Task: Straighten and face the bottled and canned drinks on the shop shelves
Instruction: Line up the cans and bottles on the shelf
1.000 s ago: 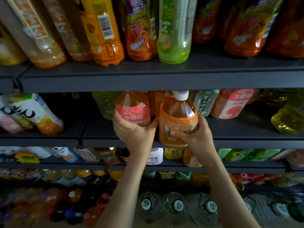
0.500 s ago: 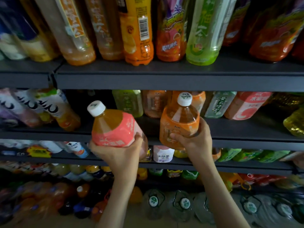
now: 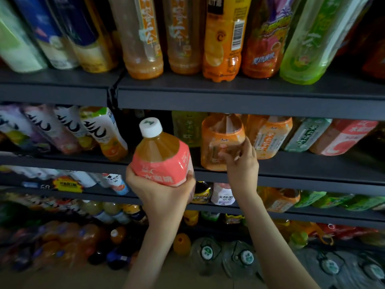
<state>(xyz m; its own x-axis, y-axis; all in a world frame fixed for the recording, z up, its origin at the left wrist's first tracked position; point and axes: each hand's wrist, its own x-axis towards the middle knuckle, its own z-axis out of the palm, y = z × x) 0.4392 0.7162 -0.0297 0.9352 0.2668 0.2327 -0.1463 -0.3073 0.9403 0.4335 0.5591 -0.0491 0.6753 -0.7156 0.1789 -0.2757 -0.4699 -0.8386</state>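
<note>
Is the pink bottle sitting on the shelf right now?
No, the left hand holds the pink bottle up in front of the shelf, while the right hand grips the orange bottle.

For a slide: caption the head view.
Left hand holds pink-labelled bottle; right hand grips orange bottle on shelf.

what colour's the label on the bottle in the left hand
Pink label with white lettering on the bottle; head view.

In left hand a pink-labelled bottle; right hand seemingly around blurred orange-labelled bottle on shelf.
</note>
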